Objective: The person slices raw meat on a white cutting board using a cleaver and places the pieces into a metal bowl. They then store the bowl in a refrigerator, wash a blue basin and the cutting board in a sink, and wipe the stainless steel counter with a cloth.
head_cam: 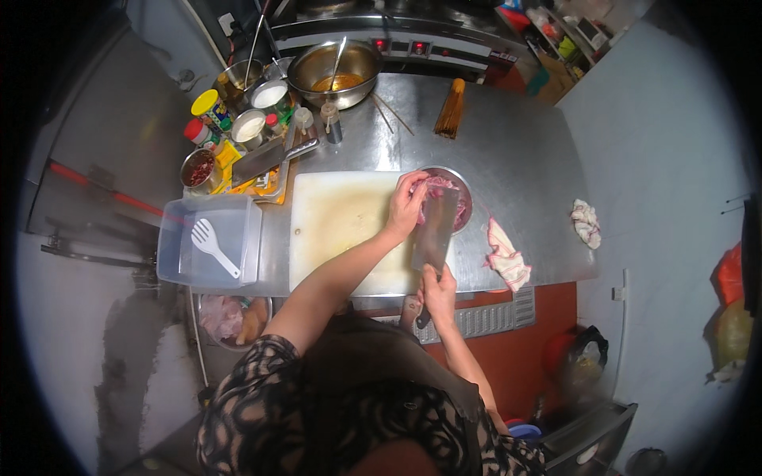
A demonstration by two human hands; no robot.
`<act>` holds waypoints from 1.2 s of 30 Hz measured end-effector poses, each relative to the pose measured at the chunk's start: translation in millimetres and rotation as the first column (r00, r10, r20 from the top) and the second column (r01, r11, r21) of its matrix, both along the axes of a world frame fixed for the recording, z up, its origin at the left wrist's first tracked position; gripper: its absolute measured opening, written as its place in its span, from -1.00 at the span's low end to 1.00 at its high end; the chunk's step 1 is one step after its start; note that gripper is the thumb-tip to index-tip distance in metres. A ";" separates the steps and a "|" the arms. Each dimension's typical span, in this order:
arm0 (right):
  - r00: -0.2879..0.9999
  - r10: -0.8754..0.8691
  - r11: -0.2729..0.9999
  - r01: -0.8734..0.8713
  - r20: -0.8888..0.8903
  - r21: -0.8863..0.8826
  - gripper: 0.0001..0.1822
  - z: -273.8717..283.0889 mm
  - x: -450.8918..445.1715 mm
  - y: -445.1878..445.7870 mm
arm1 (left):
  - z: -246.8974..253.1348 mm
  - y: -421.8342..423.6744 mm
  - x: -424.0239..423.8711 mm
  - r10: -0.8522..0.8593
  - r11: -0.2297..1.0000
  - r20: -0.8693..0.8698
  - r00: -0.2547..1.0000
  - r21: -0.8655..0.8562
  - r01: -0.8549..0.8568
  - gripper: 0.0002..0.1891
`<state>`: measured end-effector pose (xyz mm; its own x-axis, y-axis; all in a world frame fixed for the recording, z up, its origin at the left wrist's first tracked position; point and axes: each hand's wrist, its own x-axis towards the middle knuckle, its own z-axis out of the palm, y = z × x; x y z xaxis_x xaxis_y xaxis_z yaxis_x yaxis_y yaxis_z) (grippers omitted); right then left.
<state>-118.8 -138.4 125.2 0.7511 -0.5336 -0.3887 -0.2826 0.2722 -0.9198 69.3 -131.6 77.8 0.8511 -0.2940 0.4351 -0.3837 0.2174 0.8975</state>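
Note:
My right hand [439, 291] grips the handle of a broad-bladed cleaver [439, 229]. The blade points away from me, over the right edge of a white cutting board [327, 238] and partly across a round metal bowl [469, 202]. Raw red meat [442, 181] lies in that bowl, some of it hidden behind the blade. At the bowl's left side my left hand [408, 202] has its fingers bent against the meat, close to the blade. Whether the fingers pinch a piece is hidden. Pale wet stains mark the board.
A second cleaver [262, 160] lies among seasoning containers at left. A large metal bowl [363, 68] holds amber liquid and a utensil. Left of the board stands a plastic tub [169, 262] with a white slotted spatula [214, 247]. Cloths [506, 256] and a bundle of skewers [450, 110] lie rightward.

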 end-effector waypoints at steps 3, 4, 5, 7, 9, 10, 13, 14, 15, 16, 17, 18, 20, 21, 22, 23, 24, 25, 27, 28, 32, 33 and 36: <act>0.995 -0.069 0.998 0.068 0.066 0.008 -0.87 0.3 -24.6 -23.3 | -6.2 -27.2 8.7 -0.174 0.978 -0.363 0.915 -0.172 0.118 -0.78; 0.997 -0.062 0.998 0.063 0.047 -0.027 -0.86 0.6 -33.4 -28.6 | -13.4 -34.0 16.8 -0.217 0.959 -0.396 0.892 -0.257 0.119 -0.75; 0.998 -0.053 0.997 0.055 0.028 -0.063 -0.85 0.7 -42.2 -33.5 | -21.7 -37.1 22.4 -0.232 0.942 -0.468 0.853 -0.327 0.077 -0.75; 1.000 -0.014 0.972 0.016 0.012 -0.234 -0.84 -9.5 -64.0 -43.5 | -26.3 -35.8 27.9 -0.281 0.895 -0.598 0.751 -0.446 -0.020 -0.73; 0.997 0.075 0.869 -0.060 0.012 -0.492 -0.82 -42.9 -80.4 -55.0 | -37.6 -25.5 35.2 -0.101 0.953 -0.557 0.825 -0.292 -0.081 -0.78; 0.975 0.194 0.673 -0.050 0.111 -0.738 -0.80 -47.9 -82.7 -60.6 | -44.0 -18.3 36.8 0.013 0.977 -0.519 0.855 -0.175 -0.121 -0.78; 0.947 0.309 0.870 -0.318 -0.086 -0.378 -0.83 -38.0 -83.4 -63.5 | -57.3 8.1 36.9 0.267 0.962 -0.486 0.832 0.087 -0.258 -0.79; 0.938 0.323 0.945 -0.327 -0.122 -0.010 -0.87 -22.1 -79.2 -64.7 | -60.5 14.9 34.2 0.337 0.941 -0.490 0.804 0.158 -0.298 -0.79; 0.944 0.312 0.950 -0.306 -0.105 0.068 -0.87 -21.0 -76.8 -65.2 | -53.4 19.0 23.8 0.323 0.945 -0.415 0.850 0.182 -0.270 -0.80; 0.952 0.294 0.949 -0.280 -0.087 0.143 -0.86 -21.8 -73.4 -67.3 | -36.6 21.4 10.3 0.299 0.949 -0.335 0.893 0.206 -0.240 -0.81; 0.959 0.277 0.942 -0.257 -0.066 0.215 -0.85 -22.0 -68.4 -70.9 | -23.6 23.9 -1.2 0.272 0.949 -0.248 0.930 0.231 -0.215 -0.82; 0.950 0.304 0.933 -0.284 -0.064 0.221 -0.87 -24.0 -62.0 -75.6 | -19.0 27.2 -12.0 0.184 0.959 -0.163 0.969 0.246 -0.141 -0.85; 0.957 0.289 0.902 -0.265 -0.021 0.340 -0.88 -18.5 -50.7 -86.9 | 5.4 16.0 -31.9 0.081 0.955 0.057 0.995 0.282 -0.094 -0.85; 0.960 0.281 0.883 -0.259 0.001 0.392 -0.88 -15.4 -44.8 -92.4 | 11.0 8.8 -36.1 0.062 0.949 0.132 0.989 0.300 -0.100 -0.87; 0.959 0.283 0.872 -0.267 0.024 0.411 -0.91 -14.9 -40.9 -96.8 | 8.1 3.4 -35.1 0.059 0.952 0.126 0.990 0.293 -0.094 -0.87; 0.962 0.272 0.866 -0.256 0.024 0.430 -0.92 -11.6 -37.4 -100.7 | 0.5 -1.7 -32.8 0.053 0.955 0.120 0.991 0.285 -0.086 -0.87; 0.965 0.262 0.861 -0.244 0.021 0.446 -0.92 -6.1 -35.3 -104.9 | -1.9 -7.1 -31.7 0.048 0.958 0.111 0.993 0.274 -0.077 -0.87; 0.968 0.251 0.856 -0.230 0.017 0.463 -0.92 -2.8 -33.7 -109.3 | -4.1 -13.3 -28.1 0.057 0.955 0.042 0.998 0.289 -0.067 -0.87; 0.969 0.245 0.902 -0.235 0.017 0.362 -0.92 -9.3 -36.1 -122.0 | -8.1 -26.4 -16.0 0.067 0.949 -0.101 0.993 0.313 -0.032 -0.87; 0.968 0.251 0.917 -0.244 0.020 0.316 -0.92 -14.0 -38.0 -126.0 | -14.8 -27.2 -10.0 0.128 0.903 0.044 0.991 0.408 -0.134 -0.87; 0.906 0.423 0.730 -0.359 -0.029 -0.581 -0.82 -28.0 -60.3 -139.2 | -24.1 -16.7 3.4 0.234 0.806 0.087 0.968 0.540 -0.243 -0.88; 0.894 0.444 0.672 -0.372 -0.054 -0.640 -0.81 -32.2 -65.6 -139.5 | -25.1 -13.2 3.1 0.307 0.793 0.026 0.951 0.545 -0.270 -0.88; 0.820 0.572 0.441 -0.337 -0.029 -0.832 -0.63 -57.1 -69.5 -140.3 | -40.9 3.7 5.3 0.527 0.664 -0.029 0.849 0.637 -0.391 -0.80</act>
<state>-188.3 -278.7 68.0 0.9755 -0.0751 0.2069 0.1023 -0.6776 -0.7283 74.6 -127.9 36.9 0.9921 0.0229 0.1230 -0.0919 -0.5336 0.8407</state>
